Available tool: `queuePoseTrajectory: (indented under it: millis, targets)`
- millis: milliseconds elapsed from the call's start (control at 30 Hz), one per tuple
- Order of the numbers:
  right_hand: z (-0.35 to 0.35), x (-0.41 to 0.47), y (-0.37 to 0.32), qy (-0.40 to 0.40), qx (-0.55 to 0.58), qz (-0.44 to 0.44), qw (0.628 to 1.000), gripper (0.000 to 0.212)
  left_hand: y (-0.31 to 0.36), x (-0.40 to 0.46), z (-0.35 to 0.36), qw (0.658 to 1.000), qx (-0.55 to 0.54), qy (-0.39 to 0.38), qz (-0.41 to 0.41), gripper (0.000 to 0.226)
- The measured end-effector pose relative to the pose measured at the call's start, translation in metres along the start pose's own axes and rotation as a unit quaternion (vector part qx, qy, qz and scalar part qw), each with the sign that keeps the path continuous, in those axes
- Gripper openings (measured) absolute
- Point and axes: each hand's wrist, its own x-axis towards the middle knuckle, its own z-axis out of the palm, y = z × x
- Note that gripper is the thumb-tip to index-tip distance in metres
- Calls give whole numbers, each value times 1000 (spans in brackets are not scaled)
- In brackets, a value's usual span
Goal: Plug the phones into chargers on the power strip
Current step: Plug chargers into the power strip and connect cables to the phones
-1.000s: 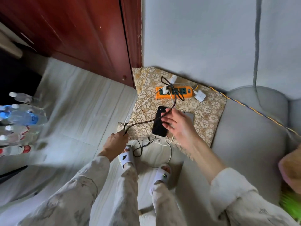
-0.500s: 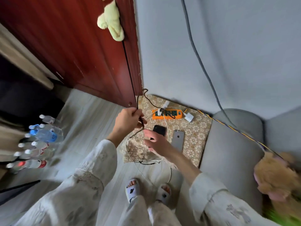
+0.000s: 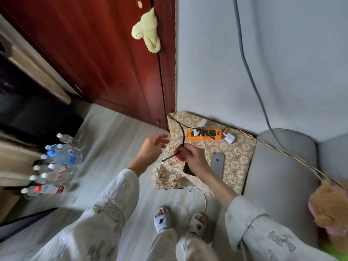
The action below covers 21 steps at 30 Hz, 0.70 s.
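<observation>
An orange power strip (image 3: 204,134) lies at the back of a gold patterned cloth (image 3: 237,161), with a white charger (image 3: 197,132) plugged in and a loose white adapter (image 3: 229,138) at its right end. A grey phone (image 3: 217,164) lies face down on the cloth. A black phone (image 3: 187,170) is mostly hidden under my right hand (image 3: 190,157), which pinches the black cable (image 3: 180,132) near its free end. My left hand (image 3: 152,147) hovers open just left of it, holding nothing. A white cable (image 3: 201,191) trails off the cloth to the floor.
A red wooden door (image 3: 103,53) with a hanging yellow plush stands behind. Several water bottles (image 3: 54,166) lie on the floor at left. A grey sofa arm (image 3: 278,176) borders the cloth on the right, with a brown plush toy (image 3: 329,206). My slippered feet (image 3: 178,221) stand below.
The black cable has passed from my left hand to my right hand. My left hand has let go and opened. The view has shifted lower than half a second ago.
</observation>
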Motion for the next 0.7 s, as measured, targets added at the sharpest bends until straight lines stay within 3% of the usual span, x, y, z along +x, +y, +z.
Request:
queuePoseTrajectory:
  millis: [100,167,300,500,700]
  targets:
    - [-10,-4,-21,-6,21,-27,999,19,-31,-2,7,992,81,-101,0,57]
    - [-17,-8,-37,-12,45,-44,998,18,-45,-2,14,984,112,-137,32,49]
    - [-30,-14,-70,-1,117,-75,990,18,-41,3,23,986,132,-83,58,15]
    - [-46,-19,-91,21,189,-79,979,23,1,-13,11,981,142,-3,133,19]
    - [-53,-29,-65,-29,66,-26,997,30,62,-42,-13,988,10,1,156,26]
